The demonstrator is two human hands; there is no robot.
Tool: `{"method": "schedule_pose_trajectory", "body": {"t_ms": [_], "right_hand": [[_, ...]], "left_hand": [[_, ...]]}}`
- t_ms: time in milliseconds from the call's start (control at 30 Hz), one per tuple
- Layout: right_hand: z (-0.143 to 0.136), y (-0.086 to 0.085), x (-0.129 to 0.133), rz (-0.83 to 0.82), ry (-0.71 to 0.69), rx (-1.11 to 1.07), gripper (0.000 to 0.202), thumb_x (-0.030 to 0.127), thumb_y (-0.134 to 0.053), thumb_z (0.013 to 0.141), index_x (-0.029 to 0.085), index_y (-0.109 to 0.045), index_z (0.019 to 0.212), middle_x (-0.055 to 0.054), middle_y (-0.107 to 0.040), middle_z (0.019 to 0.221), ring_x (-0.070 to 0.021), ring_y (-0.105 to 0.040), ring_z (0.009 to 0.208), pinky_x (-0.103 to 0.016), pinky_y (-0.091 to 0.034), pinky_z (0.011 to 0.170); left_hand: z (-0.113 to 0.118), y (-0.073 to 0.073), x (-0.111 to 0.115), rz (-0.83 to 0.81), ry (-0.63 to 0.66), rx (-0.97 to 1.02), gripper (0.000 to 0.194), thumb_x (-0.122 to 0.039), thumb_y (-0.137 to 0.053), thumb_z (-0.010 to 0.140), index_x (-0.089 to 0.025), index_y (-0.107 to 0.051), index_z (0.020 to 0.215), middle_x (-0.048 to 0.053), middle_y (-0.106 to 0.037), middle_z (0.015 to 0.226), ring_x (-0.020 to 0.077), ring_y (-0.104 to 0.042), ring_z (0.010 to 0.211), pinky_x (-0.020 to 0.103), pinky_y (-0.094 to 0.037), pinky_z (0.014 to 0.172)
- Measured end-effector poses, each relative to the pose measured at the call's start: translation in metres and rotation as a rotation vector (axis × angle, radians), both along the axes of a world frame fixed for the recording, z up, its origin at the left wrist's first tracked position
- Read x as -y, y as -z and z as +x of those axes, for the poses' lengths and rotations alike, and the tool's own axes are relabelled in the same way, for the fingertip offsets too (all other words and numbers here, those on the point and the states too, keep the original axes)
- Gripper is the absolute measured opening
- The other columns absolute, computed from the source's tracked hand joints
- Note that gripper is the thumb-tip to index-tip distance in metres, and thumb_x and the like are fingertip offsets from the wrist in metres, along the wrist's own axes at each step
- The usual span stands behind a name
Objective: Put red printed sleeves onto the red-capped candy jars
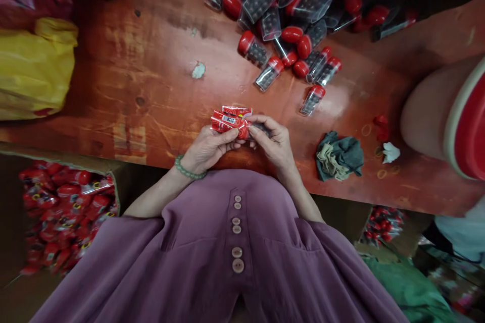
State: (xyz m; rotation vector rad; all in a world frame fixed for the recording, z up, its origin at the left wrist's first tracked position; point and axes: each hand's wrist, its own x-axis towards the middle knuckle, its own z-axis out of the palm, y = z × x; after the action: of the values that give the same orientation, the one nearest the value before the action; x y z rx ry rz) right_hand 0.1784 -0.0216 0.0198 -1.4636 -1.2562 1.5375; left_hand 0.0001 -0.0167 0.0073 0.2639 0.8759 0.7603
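Near the table's front edge, my left hand (212, 147), with a green bead bracelet on its wrist, pinches a red printed wrapper (227, 121). On the right, my right hand (273, 142) has its fingers closed round a dark, red-ended tube (260, 130) that meets the wrapper. Both hands almost touch, and their fingers partly hide where wrapper and tube join. Another piece of red wrapper (237, 110) shows just behind. Farther back lies a pile of clear tubes with red caps and dark beads (259, 2); one such tube (312, 100) lies nearest on the right.
A yellow bag (34, 70) lies at the left on the red-brown table (159, 75). At the right are a crumpled dark cloth (339, 156) and a large pale bucket (432, 111). Below the table's left edge, a box holds red wrapped items (68, 212).
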Motion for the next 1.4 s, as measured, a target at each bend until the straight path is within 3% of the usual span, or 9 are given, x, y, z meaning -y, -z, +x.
{"method": "schedule_pose_trajectory", "body": {"t_ms": [267, 433, 567, 733, 900, 967, 1200, 1300, 1400], "right_hand": [[-0.018, 0.001, 0.007, 0.141, 0.158, 0.051, 0.033, 0.049, -0.062, 0.092, 0.024, -0.066, 0.113, -0.004, -0.065, 0.098, -0.0119, -0.058, 0.067, -0.03, -0.056, 0.067], [-0.024, 0.005, 0.008, 0.158, 0.164, 0.077, 0.035, 0.047, -0.055, 0.096, 0.025, -0.061, 0.123, -0.005, -0.066, 0.099, -0.0137, -0.059, 0.069, -0.032, -0.057, 0.068], [-0.027, 0.008, 0.009, 0.442, 0.184, 0.254, 0.028, 0.04, -0.054, 0.097, 0.024, -0.064, 0.117, -0.006, -0.065, 0.098, -0.0191, -0.063, 0.089, -0.037, -0.056, 0.084], [-0.033, 0.011, 0.008, 0.475, 0.242, 0.163, 0.025, 0.037, -0.052, 0.099, 0.024, -0.062, 0.117, -0.004, -0.064, 0.098, -0.0136, -0.063, 0.077, -0.031, -0.057, 0.072], [-0.044, 0.01, 0.001, 0.628, 0.393, 0.248, 0.025, 0.041, -0.052, 0.099, 0.025, -0.061, 0.116, -0.004, -0.063, 0.1, -0.0164, -0.063, 0.09, -0.035, -0.057, 0.083], [-0.048, 0.01, -0.003, 0.601, 0.408, 0.208, 0.027, 0.044, -0.051, 0.099, 0.026, -0.06, 0.117, -0.004, -0.062, 0.101, -0.0161, -0.063, 0.089, -0.035, -0.057, 0.083], [-0.047, 0.008, -0.009, 0.352, 0.285, 0.011, 0.037, 0.053, -0.049, 0.098, 0.027, -0.054, 0.124, -0.005, -0.06, 0.108, -0.0138, -0.061, 0.079, -0.032, -0.059, 0.073], [-0.037, 0.002, -0.008, 0.317, 0.101, 0.025, 0.047, 0.056, -0.044, 0.1, 0.028, -0.046, 0.137, -0.007, -0.062, 0.114, -0.0157, -0.064, 0.082, -0.036, -0.06, 0.079], [-0.024, -0.004, -0.009, 0.274, -0.07, 0.082, 0.049, 0.051, -0.043, 0.102, 0.028, -0.041, 0.144, -0.004, -0.065, 0.1, -0.0149, -0.064, 0.073, -0.037, -0.06, 0.078]], "left_hand": [[0.014, -0.003, 0.0, -0.024, -0.137, -0.093, 0.035, -0.042, -0.091, 0.06, -0.016, -0.074, 0.073, 0.0, -0.071, 0.069, 0.0074, -0.062, 0.062, 0.022, -0.053, 0.065], [0.016, -0.001, -0.001, 0.009, -0.146, -0.107, 0.036, -0.045, -0.09, 0.062, -0.015, -0.073, 0.073, 0.0, -0.07, 0.068, 0.0073, -0.062, 0.062, 0.022, -0.053, 0.066], [0.017, -0.004, -0.002, 0.022, -0.2, -0.078, 0.035, -0.04, -0.093, 0.057, -0.015, -0.073, 0.072, -0.001, -0.07, 0.067, 0.0062, -0.061, 0.061, 0.02, -0.052, 0.064], [0.023, -0.011, -0.005, 0.097, -0.241, -0.078, 0.034, -0.041, -0.092, 0.06, -0.015, -0.073, 0.071, 0.0, -0.069, 0.064, 0.0084, -0.062, 0.059, 0.023, -0.053, 0.064], [0.028, -0.013, -0.014, 0.18, -0.292, -0.093, 0.035, -0.044, -0.091, 0.061, -0.017, -0.071, 0.069, -0.002, -0.068, 0.064, 0.0086, -0.06, 0.059, 0.024, -0.052, 0.063], [0.027, -0.014, -0.019, 0.205, -0.308, -0.089, 0.035, -0.044, -0.091, 0.061, -0.017, -0.07, 0.069, -0.002, -0.067, 0.064, 0.0086, -0.06, 0.058, 0.024, -0.051, 0.062], [0.018, -0.018, -0.027, 0.257, -0.271, -0.081, 0.037, -0.048, -0.09, 0.063, -0.016, -0.073, 0.071, -0.001, -0.067, 0.061, 0.0093, -0.06, 0.056, 0.024, -0.052, 0.06], [0.013, -0.016, -0.028, 0.28, -0.3, -0.143, 0.034, -0.045, -0.09, 0.064, -0.016, -0.074, 0.072, -0.001, -0.067, 0.06, 0.0085, -0.057, 0.052, 0.022, -0.05, 0.055], [0.01, -0.011, -0.028, 0.332, -0.332, -0.211, 0.031, -0.044, -0.088, 0.067, -0.017, -0.075, 0.074, -0.001, -0.071, 0.067, 0.0095, -0.061, 0.056, 0.024, -0.052, 0.059]]}}
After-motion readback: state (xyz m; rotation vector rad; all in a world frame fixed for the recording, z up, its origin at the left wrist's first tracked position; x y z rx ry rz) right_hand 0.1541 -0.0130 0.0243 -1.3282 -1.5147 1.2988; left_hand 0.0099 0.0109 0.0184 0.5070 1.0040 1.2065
